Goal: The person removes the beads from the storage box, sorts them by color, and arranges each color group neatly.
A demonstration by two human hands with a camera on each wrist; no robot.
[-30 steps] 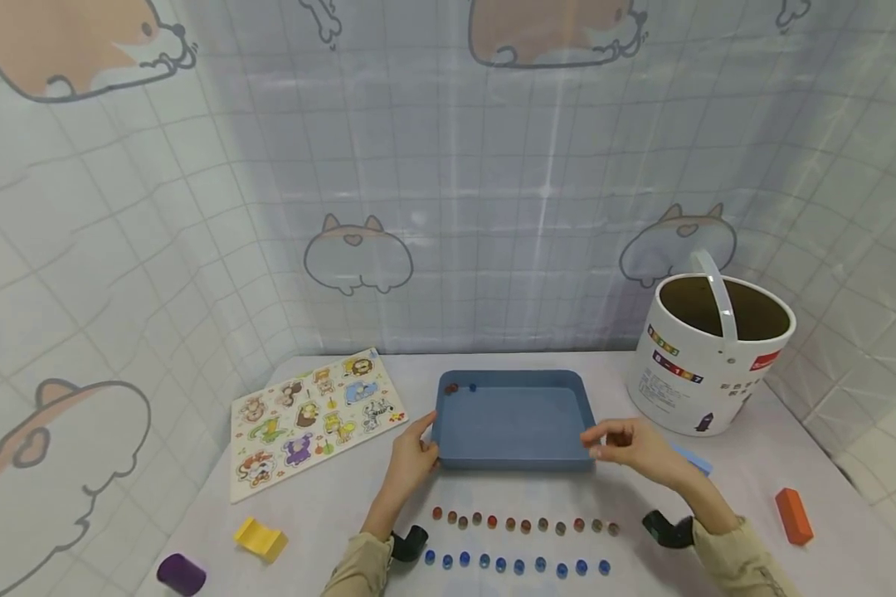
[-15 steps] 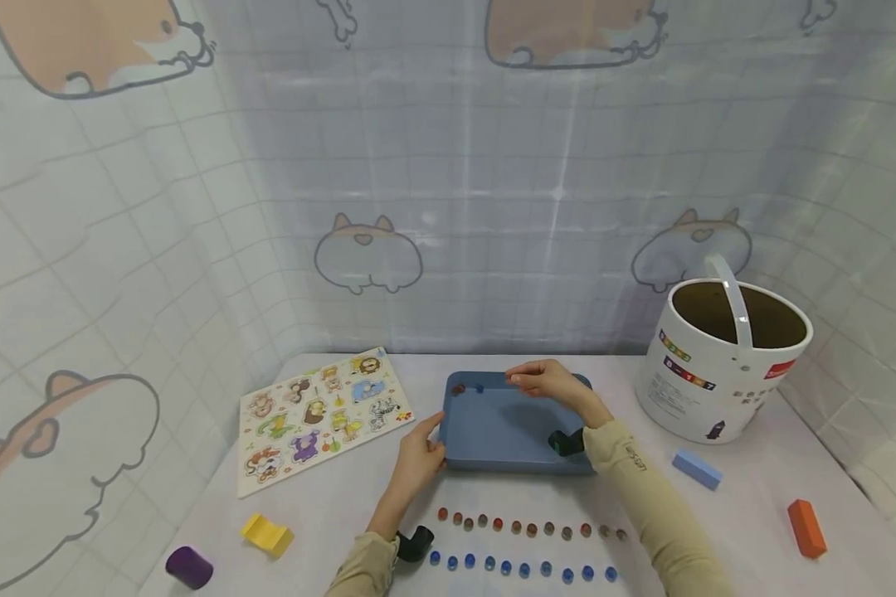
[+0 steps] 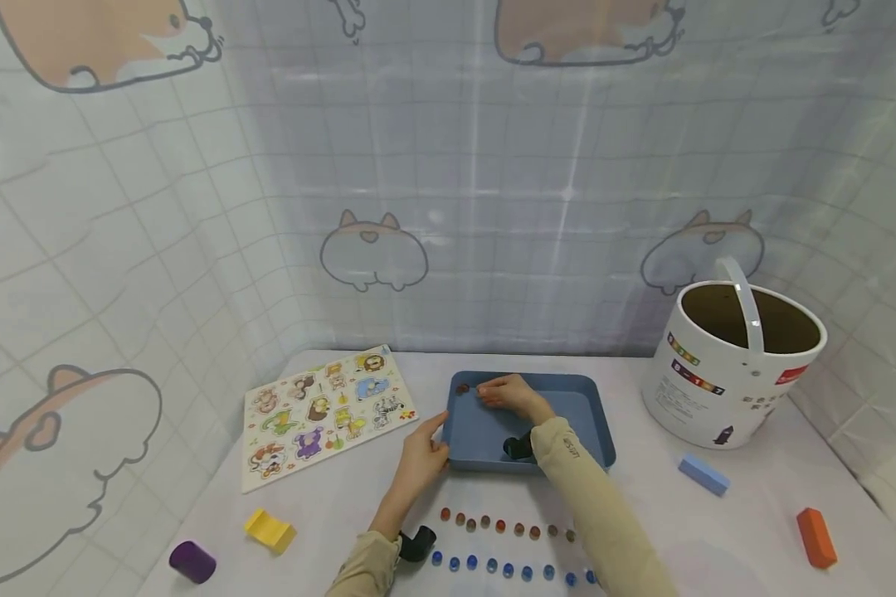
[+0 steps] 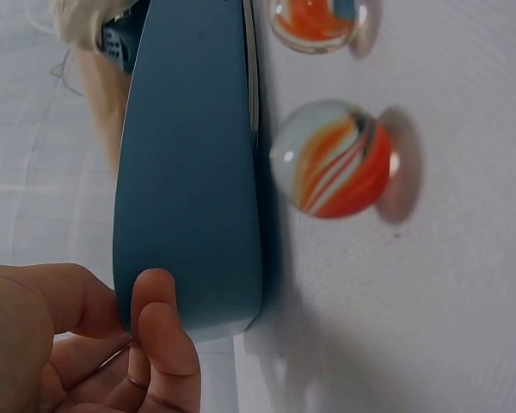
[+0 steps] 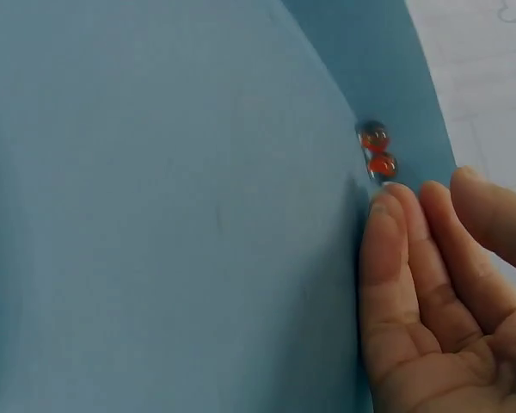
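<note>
A blue rectangular tray (image 3: 575,414) lies on the white table. At its front left corner my left hand (image 3: 421,458) holds it, with fingers on both sides of the wall in the left wrist view. Inside the tray, at the far wall, is my right hand (image 3: 511,394). Its fingers (image 5: 384,249) are extended side by side along that wall, with the thumb held apart. Just beyond the fingertips, two orange-red glass marbles (image 5: 378,151) sit in the corner. The blue marble is hidden by the right hand in the head view.
In front of the tray run a row of reddish marbles (image 3: 500,526) and a row of blue marbles (image 3: 508,570). An animal puzzle board (image 3: 328,414) lies left, a white bucket (image 3: 709,398) stands right. Yellow (image 3: 270,531), purple (image 3: 192,562), light blue (image 3: 704,475) and orange blocks (image 3: 817,539) lie around.
My right hand has left the tray's right edge and moved left over the tray to the marbles at its far left corner. My left hand has stayed at the front left corner.
</note>
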